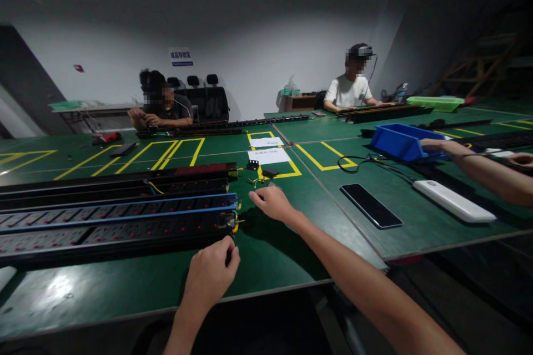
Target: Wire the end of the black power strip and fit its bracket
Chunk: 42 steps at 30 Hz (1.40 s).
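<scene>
The long black power strip (116, 222) is laid along the green worktop (266, 255) (the nearest of several such strips), and its right end is met by the left hand (210, 274), the grip drawn together on the lower corner. The right hand (272, 203) is rested on the worktop just beyond that end, near small loose wires (256, 181); its fingers are bent, but whether anything is pinched cannot be told. Well apart to the right, a blue bin (402, 141) is touched by a co-worker's hand (431, 145).

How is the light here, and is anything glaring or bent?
Head view: dim room, back wall brightest; glare on the green table at lower left; dark shadow under the right hand; the wide lens bends the power strips.
</scene>
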Motion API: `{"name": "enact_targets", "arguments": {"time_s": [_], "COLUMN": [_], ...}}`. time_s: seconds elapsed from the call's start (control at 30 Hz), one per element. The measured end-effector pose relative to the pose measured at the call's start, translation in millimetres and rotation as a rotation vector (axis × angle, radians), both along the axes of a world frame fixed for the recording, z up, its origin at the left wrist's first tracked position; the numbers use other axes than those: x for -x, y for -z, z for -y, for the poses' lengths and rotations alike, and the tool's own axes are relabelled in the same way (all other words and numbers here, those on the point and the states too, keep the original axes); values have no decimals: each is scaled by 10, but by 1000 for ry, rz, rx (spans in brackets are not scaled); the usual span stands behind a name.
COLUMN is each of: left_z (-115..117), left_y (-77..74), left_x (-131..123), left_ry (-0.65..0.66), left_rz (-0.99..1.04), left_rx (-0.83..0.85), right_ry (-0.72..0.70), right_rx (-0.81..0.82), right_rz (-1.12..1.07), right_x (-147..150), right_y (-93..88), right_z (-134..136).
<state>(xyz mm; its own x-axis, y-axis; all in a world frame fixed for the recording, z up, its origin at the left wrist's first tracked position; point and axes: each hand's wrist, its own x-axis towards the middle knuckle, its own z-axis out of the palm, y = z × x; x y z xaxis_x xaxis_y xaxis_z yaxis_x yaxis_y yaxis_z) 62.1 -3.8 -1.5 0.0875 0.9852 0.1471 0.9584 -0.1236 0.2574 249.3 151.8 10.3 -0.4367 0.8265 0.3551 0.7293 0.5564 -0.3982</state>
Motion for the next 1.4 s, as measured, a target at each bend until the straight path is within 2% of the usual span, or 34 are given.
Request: {"name": "enact_targets", "arguments": {"time_s": [0.4, 1.4], "left_z": [14, 18], "left_y": [-57, -66], "left_x": [-15, -29], "left_ry": [4, -5], "left_rz": [-1, -2], "left_rx": [28, 27], "right_ry": [-5, -2], "right_rx": [-15, 12], "right_rz": [-1, 16], "right_x": [-1, -7], "right_y": [11, -13], "right_z": [5, 14]}}
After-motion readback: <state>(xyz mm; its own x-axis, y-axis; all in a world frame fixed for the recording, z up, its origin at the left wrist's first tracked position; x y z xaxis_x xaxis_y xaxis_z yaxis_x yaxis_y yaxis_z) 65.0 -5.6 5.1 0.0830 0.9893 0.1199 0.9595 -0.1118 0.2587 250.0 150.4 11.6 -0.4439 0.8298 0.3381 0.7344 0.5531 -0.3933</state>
